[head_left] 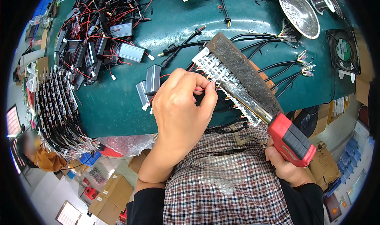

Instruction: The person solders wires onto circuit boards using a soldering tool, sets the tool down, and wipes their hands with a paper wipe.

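Note:
My left hand [180,104] is closed in a pinch on a thin red wire [199,90] at the near edge of a white circuit board strip [217,69]. My right hand [283,164] grips a red and black soldering gun [292,141] by its handle. The gun's metal shaft [259,111] slants up and left across the strip, its tip close to my left fingertips; whether it touches the wire I cannot tell. Against the strip's far side lies a dark, worn bar [243,71]. Two grey metal-cased boxes [152,79] with wires sit just left of my left hand.
Many wired boxes [131,52] are heaped at the far left, above stacked board strips [55,106] with hanging cables. Black cables [273,66] fan out right of the bar. An oval metal dish [299,13], a solder spool [322,3] and a fan [343,50] stand at the right.

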`<act>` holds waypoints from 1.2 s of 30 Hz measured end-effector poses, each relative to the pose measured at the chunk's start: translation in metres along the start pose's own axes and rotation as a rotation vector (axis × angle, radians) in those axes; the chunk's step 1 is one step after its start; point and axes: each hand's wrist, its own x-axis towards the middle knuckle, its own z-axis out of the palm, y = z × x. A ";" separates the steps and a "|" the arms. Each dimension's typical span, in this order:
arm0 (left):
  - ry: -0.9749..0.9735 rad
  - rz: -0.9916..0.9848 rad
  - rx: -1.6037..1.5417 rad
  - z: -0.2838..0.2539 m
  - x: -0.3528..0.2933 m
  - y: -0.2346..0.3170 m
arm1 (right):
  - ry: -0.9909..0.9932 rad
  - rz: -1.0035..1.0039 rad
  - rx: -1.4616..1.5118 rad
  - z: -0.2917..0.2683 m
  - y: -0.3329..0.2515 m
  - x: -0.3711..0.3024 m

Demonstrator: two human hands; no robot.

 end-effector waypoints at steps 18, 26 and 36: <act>0.011 0.001 -0.038 0.002 0.002 0.002 | 0.048 -0.042 -0.010 -0.001 0.004 -0.006; 0.029 0.013 -0.030 0.002 0.001 -0.001 | 0.050 0.001 -0.046 0.000 0.003 -0.008; 0.072 0.086 0.263 -0.021 -0.007 0.004 | 0.091 0.051 0.217 0.012 0.006 -0.012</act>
